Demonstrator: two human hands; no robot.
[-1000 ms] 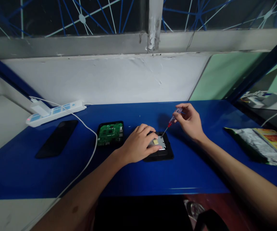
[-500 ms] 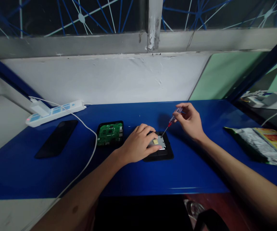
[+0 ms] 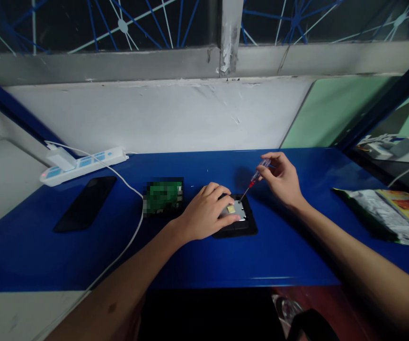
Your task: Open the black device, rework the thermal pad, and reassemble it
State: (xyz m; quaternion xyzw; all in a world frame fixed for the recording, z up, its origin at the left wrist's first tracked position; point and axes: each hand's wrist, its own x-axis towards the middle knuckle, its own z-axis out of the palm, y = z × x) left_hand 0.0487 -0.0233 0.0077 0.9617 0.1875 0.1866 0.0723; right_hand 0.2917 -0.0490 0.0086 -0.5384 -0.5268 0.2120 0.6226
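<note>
The left hand (image 3: 206, 214) rests, thumb spread from fingers, on a shiny metal plate (image 3: 240, 211) in a black case (image 3: 251, 227); right-hand (image 3: 283, 179) fingers pinch a slanted, translucent-handled screwdriver (image 3: 253, 183).

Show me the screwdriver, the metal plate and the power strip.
Screwdriver (image 3: 252, 183): head view, on its red collar.
Metal plate (image 3: 239, 210): head view, on its exposed silver surface.
Power strip (image 3: 85, 162): head view, on its blue socket face.

Two hands (image 3: 209, 213) (image 3: 282, 177) — one screwdriver (image 3: 253, 180); one metal plate (image 3: 239, 211); one power strip (image 3: 84, 166)
</note>
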